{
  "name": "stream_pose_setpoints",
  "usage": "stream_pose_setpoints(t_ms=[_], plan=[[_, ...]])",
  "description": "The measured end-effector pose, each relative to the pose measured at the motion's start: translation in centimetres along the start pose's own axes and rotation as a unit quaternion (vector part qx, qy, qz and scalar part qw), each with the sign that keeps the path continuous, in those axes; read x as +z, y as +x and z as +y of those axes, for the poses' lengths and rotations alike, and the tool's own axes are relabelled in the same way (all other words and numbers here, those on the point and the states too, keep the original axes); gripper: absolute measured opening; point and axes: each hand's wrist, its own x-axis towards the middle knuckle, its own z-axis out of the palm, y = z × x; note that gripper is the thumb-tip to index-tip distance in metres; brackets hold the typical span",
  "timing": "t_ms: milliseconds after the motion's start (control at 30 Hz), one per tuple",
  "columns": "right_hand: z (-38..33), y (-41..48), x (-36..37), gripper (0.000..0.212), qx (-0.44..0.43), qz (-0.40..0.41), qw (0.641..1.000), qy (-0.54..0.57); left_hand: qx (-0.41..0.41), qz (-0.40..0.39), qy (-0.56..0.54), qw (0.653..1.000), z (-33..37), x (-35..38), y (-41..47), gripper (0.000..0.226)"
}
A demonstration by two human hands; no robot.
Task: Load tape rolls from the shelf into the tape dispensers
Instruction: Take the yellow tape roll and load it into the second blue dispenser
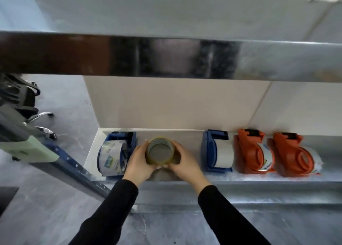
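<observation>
Holding tape roll (pixel 160 153) above shelf (pixel 187 137), core hole facing up | left hand (pixel 137 162), right hand (pixel 187 163) each clamped on roll's sides | blue dispenser (pixel 118 152) just left of roll, nearest left hand

left hand (pixel 137 161) curled, gripping | right hand (pixel 182 162) curled, gripping | arms forward

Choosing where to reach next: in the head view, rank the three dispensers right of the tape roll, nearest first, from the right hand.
1. Blue dispenser, beside the right hand.
2. Inner orange dispenser, middle.
3. Outer orange dispenser, far right.
</observation>
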Motion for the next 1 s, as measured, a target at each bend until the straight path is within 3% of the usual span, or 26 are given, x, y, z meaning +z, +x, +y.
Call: stream_pose_setpoints(t_ms=[133, 233, 300, 367, 400, 467, 533, 633, 700, 900, 1000], plan=[[0.1, -0.4, -0.3, 0.089, 0.011, -0.016, 1.000, -0.009, -0.010, -0.017, -0.010, 1.000, -0.2, 0.2, -0.1, 0.113], [-0.1, -1.5, -1.4, 0.079, 0.003, 0.023, 1.000, 0.015, 0.010, -0.015, -0.018, 1.000, 1.8, 0.1, -1.3, 0.106], [-0.3, -2.6, -3.0, 0.058, -0.057, 0.133, 0.989, 0.017, 0.064, 0.049, -0.016, 0.997, 4.0, 0.2, -1.8, 0.082], [0.1, -3.5, -5.1, 0.039, -0.113, 0.288, 0.951, -0.024, 0.110, 0.083, -0.041, 0.990, 6.3, 1.2, -1.6, 0.051], [0.6, -3.8, -6.1, 0.037, -0.116, 0.351, 0.928, -0.047, 0.115, 0.064, -0.051, 0.990, 7.7, 1.9, -1.4, 0.040], [2.1, -4.1, -7.8, 0.044, -0.058, 0.398, 0.914, -0.056, 0.094, -0.029, -0.078, 0.992, 10.3, 3.8, -1.5, 0.025], [3.6, -4.1, -8.4, 0.049, 0.061, 0.347, 0.936, -0.002, 0.066, -0.137, -0.095, 0.984, 12.2, 6.0, -1.9, 0.031], [4.9, -4.2, -8.5, 0.025, 0.139, 0.238, 0.954, 0.119, 0.032, -0.204, -0.152, 0.967, 13.1, 8.9, -2.0, 0.046], [4.5, -4.8, -8.7, 0.013, 0.136, 0.204, 0.954, 0.170, 0.026, -0.188, -0.202, 0.961, 13.0, 9.6, -1.9, 0.042], [4.0, -4.2, -7.8, 0.028, 0.099, 0.120, 0.966, 0.207, 0.016, -0.124, -0.269, 0.955, 10.9, 8.0, -1.8, 0.042], [2.7, -3.8, -6.5, 0.020, 0.063, 0.097, 0.966, 0.232, 0.002, -0.113, -0.260, 0.959, 10.2, 5.7, -1.9, 0.032]])
